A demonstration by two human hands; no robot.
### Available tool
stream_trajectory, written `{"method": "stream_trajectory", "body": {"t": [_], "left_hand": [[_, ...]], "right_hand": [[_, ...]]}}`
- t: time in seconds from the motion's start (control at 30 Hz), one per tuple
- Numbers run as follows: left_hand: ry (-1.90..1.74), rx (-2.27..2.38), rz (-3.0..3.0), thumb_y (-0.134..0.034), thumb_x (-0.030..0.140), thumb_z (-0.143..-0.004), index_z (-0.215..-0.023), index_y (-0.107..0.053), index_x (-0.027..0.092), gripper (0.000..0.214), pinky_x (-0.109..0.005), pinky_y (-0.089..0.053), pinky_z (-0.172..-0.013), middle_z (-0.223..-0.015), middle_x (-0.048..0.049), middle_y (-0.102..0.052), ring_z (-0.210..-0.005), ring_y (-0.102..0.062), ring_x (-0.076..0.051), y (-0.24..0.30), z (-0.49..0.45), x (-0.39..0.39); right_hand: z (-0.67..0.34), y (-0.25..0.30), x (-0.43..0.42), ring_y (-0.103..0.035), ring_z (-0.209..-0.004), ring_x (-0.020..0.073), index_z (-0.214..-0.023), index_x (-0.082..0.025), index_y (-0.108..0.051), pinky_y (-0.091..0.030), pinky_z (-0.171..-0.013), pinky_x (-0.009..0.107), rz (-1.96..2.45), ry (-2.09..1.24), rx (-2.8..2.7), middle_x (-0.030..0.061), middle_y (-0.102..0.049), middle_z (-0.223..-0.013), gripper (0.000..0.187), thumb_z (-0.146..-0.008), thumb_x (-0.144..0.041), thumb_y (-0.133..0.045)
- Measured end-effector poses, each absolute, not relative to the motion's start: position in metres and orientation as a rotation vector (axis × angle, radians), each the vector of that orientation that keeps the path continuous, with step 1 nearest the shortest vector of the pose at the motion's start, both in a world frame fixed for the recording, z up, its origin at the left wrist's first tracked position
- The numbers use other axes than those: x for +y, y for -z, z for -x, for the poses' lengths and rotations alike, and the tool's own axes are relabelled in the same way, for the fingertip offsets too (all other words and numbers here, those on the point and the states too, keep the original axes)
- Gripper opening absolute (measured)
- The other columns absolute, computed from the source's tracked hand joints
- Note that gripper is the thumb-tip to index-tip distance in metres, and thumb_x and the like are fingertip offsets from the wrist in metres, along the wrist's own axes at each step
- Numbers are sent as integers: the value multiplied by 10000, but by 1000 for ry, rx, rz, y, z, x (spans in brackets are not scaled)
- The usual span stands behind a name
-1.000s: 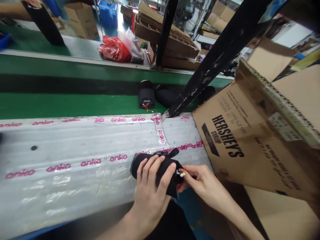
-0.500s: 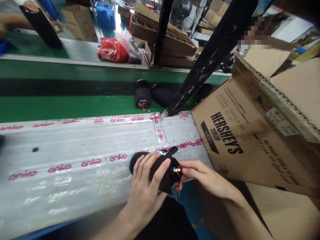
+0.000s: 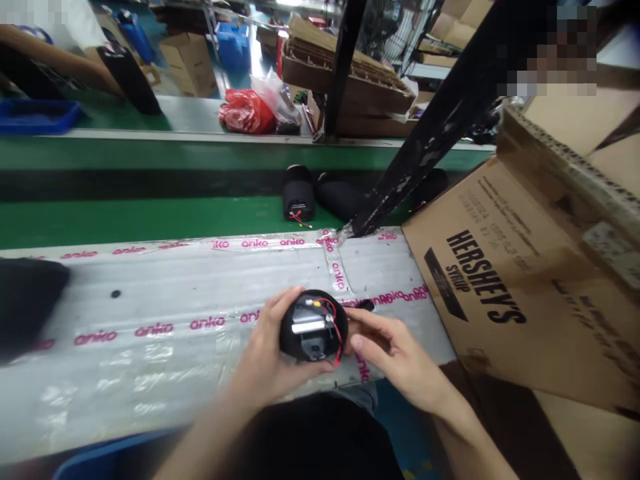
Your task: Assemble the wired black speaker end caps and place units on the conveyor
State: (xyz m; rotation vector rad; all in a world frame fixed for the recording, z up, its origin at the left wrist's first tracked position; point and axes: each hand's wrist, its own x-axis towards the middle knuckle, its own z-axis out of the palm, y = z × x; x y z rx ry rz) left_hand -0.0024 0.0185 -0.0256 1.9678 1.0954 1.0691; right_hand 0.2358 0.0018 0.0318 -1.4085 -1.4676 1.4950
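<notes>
left hand (image 3: 265, 360) cupping black cylinder (image 3: 307, 347) from beneath | right hand (image 3: 395, 353) fingers against its side | both grasping

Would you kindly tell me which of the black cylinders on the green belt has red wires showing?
The leftmost black cylinder: red wires trail from its near end. The neighbouring cylinder, lying on its side, shows none.

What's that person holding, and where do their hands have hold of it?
A black cylinder with red wires on its open end. The left hand cups its side from below; the right hand touches the opposite side with its fingertips.
</notes>
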Motion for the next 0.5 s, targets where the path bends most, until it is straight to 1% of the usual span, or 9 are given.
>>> {"method": "stream_trajectory", "body": {"t": [0.03, 0.07, 0.1, 0.13, 0.2, 0.27, 0.3, 0.37, 0.5], "left_hand": [[-1081, 1086, -1911, -868, 660, -814, -1662, -312, 299, 1076, -535, -557, -1146, -1523, -173, -575, -1393, -627, -375, 28, 11, 26], [-1089, 1067, -1864, -844, 717, -800, -1669, -293, 293, 1113, -525, -569, -1133, -1520, -174, -577, -1376, -643, -373, 29, 18, 33], [-1087, 1034, -1834, -811, 746, -815, -1680, -266, 282, 1122, -520, -572, -1129, -1531, -181, -570, -1376, -645, -372, 30, 24, 39], [-1072, 996, -1815, -772, 749, -854, -1693, -237, 269, 1105, -520, -566, -1138, -1557, -191, -552, -1395, -633, -374, 29, 29, 45], [-1026, 929, -1807, -690, 709, -948, -1715, -188, 249, 1026, -527, -526, -1188, -1633, -209, -486, -1471, -570, -380, 28, 34, 53], [-1023, 916, -1809, -632, 685, -994, -1720, -186, 236, 963, -533, -486, -1228, -1679, -210, -440, -1522, -517, -384, 27, 34, 57], [-1050, 938, -1801, -618, 693, -997, -1711, -210, 229, 945, -533, -486, -1227, -1670, -208, -452, -1515, -524, -385, 27, 31, 58], [-1163, 1012, -1767, -609, 722, -983, -1666, -294, 212, 909, -522, -522, -1183, -1599, -203, -527, -1446, -587, -378, 32, 22, 58], [-1493, 1132, -1666, -590, 722, -983, -1561, -424, 205, 793, -490, -574, -1093, -1460, -174, -610, -1305, -667, -346, 43, 1, 53]], "right_hand": [[-230, -22, 5, -742, -1171, 279, -1434, -274, -685, -597, -1018, 415, 1311, -1453, -1468, 82, -780, -1296, 442, -1014, -415, -697], [-223, -12, 9, -655, -1364, 298, -1529, -303, -608, -538, -1145, 446, 1218, -1426, -1461, 83, -683, -1498, 554, -1002, -429, -726], [-214, -2, 13, -537, -1512, 304, -1598, -334, -528, -453, -1247, 470, 1131, -1430, -1448, 66, -559, -1648, 642, -1000, -438, -736], [-204, 7, 17, -427, -1601, 300, -1651, -366, -443, -367, -1314, 486, 1060, -1457, -1423, 40, -449, -1737, 708, -1009, -447, -731], [-183, 22, 24, -315, -1665, 280, -1707, -414, -298, -255, -1370, 491, 965, -1513, -1344, -2, -331, -1802, 794, -1028, -471, -705], [-166, 32, 28, -264, -1685, 266, -1729, -425, -207, -213, -1385, 477, 917, -1508, -1283, -19, -280, -1822, 851, -1033, -497, -691], [-160, 36, 30, -243, -1691, 261, -1735, -415, -182, -208, -1387, 467, 914, -1482, -1267, -18, -261, -1828, 864, -1035, -511, -681], [-151, 40, 32, -236, -1693, 260, -1736, -376, -187, -220, -1386, 452, 937, -1412, -1256, 4, -256, -1828, 850, -1044, -551, -648], [-144, 35, 33, -365, -1633, 308, -1672, -298, -340, -321, -1350, 459, 1014, -1262, -1300, 72, -395, -1754, 766, -1037, -642, -593]]}}
